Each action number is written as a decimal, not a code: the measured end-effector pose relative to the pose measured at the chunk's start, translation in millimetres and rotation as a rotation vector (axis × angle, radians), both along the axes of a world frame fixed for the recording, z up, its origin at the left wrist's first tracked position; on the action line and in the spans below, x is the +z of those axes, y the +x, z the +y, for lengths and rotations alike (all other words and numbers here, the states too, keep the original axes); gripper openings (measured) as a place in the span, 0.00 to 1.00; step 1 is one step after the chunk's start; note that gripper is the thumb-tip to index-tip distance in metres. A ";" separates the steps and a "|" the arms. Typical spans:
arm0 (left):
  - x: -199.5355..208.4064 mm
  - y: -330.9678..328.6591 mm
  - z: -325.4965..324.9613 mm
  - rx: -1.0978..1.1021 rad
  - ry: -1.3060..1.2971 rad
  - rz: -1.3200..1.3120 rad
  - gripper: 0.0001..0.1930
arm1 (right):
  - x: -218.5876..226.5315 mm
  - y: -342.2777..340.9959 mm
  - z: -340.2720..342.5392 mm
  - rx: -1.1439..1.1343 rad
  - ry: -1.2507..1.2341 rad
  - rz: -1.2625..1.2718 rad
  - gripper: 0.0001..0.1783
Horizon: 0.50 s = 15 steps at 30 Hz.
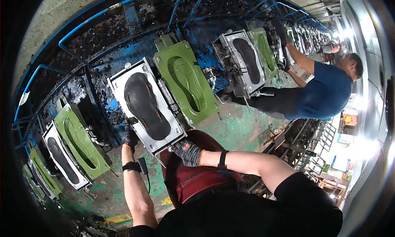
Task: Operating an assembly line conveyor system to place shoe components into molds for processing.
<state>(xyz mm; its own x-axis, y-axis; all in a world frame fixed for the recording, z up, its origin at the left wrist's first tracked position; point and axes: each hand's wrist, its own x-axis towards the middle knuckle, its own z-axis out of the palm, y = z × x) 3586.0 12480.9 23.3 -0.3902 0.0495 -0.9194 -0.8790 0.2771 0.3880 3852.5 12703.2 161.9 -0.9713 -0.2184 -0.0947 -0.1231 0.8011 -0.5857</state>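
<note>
In front of me an open shoe-sole mould shows its silver half [168, 140] with a dark sole shape [144, 105] on it. The hinged green half [205, 90] lies to its right, its sole-shaped hollow facing up. My right hand [188, 154], in a grey knit glove, is closed at the silver half's near edge, around a small round metal knob [170, 148]. My left hand [126, 134], in a dark glove, reaches along the left side of the silver half. Its fingers are hard to make out against the dark frame.
Another open mould, with a silver plate [85, 181] and green half [61, 123], stands at left. Further right is a similar mould [263, 84], where a co-worker [325, 93] in a blue shirt works. Blue rails [115, 6] run behind; metal racks [319, 144] stand at right.
</note>
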 end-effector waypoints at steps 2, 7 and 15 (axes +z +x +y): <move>16.3 7.8 -31.4 -0.375 -0.500 0.639 0.30 | -13.9 -17.0 5.8 0.261 -0.047 -0.311 0.23; 170.2 48.1 151.1 -0.777 -0.576 1.560 0.26 | -80.1 8.6 55.2 0.244 0.068 -0.036 0.27; 141.6 121.7 212.5 -1.081 -0.701 1.600 0.33 | 11.3 160.3 156.3 -0.472 -0.447 -0.087 0.27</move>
